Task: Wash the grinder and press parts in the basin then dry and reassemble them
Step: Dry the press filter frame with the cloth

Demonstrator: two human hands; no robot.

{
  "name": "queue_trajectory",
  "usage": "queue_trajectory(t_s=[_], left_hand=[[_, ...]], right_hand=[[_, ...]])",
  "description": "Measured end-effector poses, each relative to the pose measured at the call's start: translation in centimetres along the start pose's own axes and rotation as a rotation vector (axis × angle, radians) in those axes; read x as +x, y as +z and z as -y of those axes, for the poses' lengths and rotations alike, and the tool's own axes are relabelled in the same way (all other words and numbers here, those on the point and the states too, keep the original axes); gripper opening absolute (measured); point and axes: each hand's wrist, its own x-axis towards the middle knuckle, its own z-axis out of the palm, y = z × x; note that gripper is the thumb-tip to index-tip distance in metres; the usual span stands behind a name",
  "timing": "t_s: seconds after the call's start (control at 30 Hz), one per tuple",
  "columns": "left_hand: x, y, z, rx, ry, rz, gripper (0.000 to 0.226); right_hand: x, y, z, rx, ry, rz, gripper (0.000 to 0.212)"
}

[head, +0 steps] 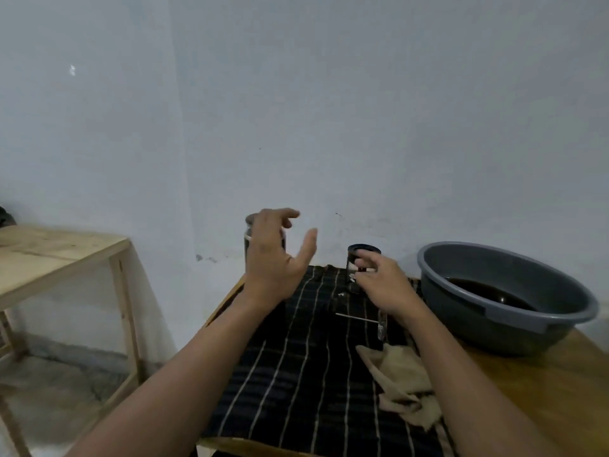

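A pale blue-grey wall (362, 110) fills the view from 9 to 3 o'clock, scuffed along its foot, with an inside corner (179, 143) at 10 o'clock. A light wooden side table (59, 258) stands at 9 o'clock over grey concrete floor (66, 384). A brown wooden tabletop (560, 400) shows at 4 o'clock. The light is dim and even.

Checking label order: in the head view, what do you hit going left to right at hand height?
Wooden side table → left hand → right hand → grey basin. Left out as overlapping: grinder behind the left hand, press jar held by the right hand.
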Motion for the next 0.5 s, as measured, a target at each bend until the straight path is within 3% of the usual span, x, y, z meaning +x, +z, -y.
queue_trajectory(t_s=[0.07, 0.13, 0.33, 0.5], left_hand=[[0.2, 2.8, -0.7, 0.038, 0.001, 0.246, 0.04], [0.4, 6.0, -0.4, 0.065, -0.128, 0.402, 0.043], [1.3, 13.6, 3.0, 0.212, -0.341, 0.721, 0.083], [1.9, 16.7, 4.6, 0.137, -0.456, 0.903, 0.113]], right_hand=[[0.4, -2.0, -1.3, 0.021, 0.024, -0.081, 0.054], [0.7, -3.4, -2.5, 0.016, 0.053, -0.119, 0.055], [3.1, -4.6, -5.8, -0.013, 0.162, -0.122, 0.056], [5.3, -3.6, -6.6, 0.025, 0.201, -0.059, 0.055]])
